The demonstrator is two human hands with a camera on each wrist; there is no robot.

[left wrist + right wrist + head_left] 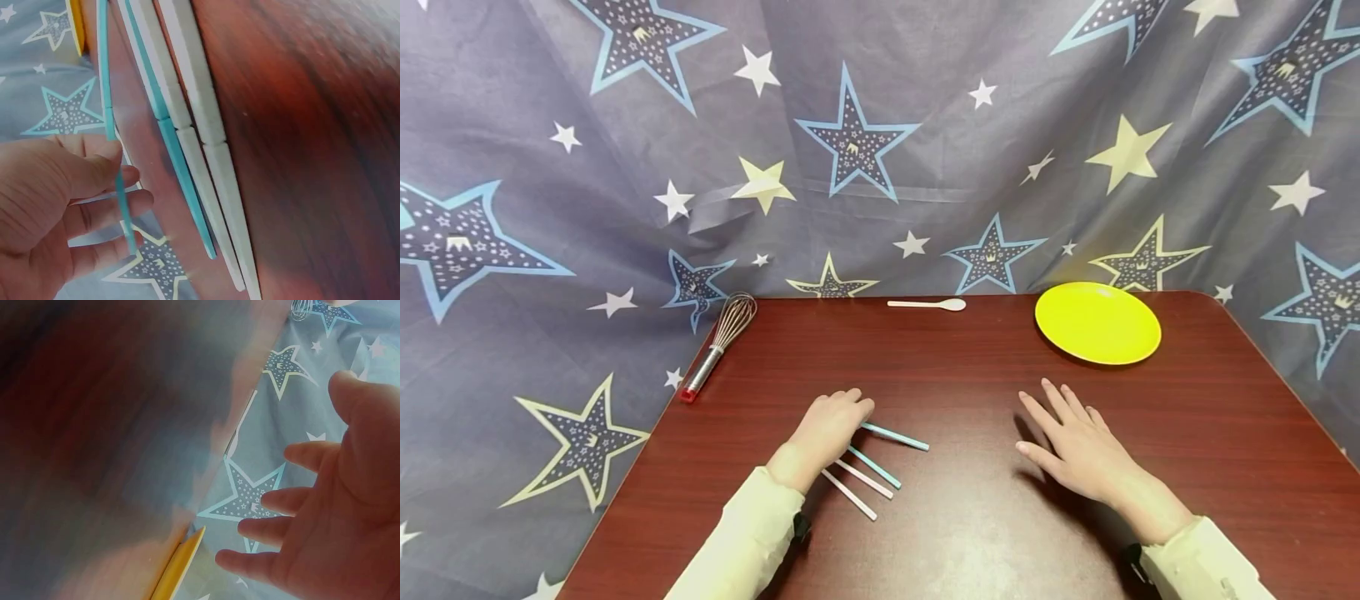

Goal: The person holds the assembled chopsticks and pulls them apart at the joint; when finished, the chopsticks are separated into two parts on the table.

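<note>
While the left hand (829,423) pinches the farthest blue stick (895,437) between thumb and finger, the right hand (1075,450) hovers splayed, released, over the table (940,367).

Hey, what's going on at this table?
A person's left hand pinches a light-blue stick; a second blue stick and two white sticks lie beside it on the table. The right hand holds nothing, fingers spread above the table. A yellow plate, spoon and whisk sit near the edges.
</note>
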